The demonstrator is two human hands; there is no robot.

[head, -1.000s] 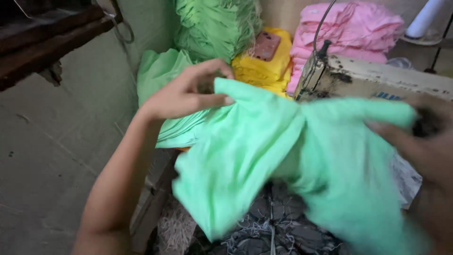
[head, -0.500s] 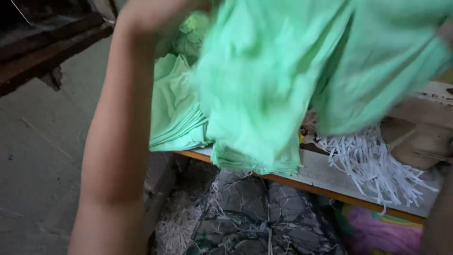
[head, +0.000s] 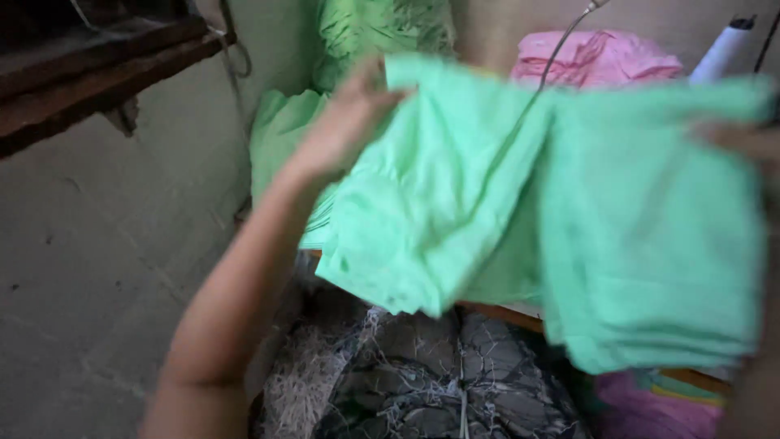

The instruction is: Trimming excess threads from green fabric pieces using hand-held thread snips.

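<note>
Two hands, left hand [head: 345, 122] and blurred right hand [head: 743, 142], each grip pinching green cloth [head: 569, 211].

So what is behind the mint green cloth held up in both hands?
Behind the mint green cloth, a pink fabric pile, more green fabric and a white thread cone show above its edge. The table beneath is mostly covered.

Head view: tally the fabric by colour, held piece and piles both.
Mint green: 3, the held cloth between left hand and right hand, the folded stack, the back heap
Pink: 2, the back pile, the low bundle
Total: 5
</note>
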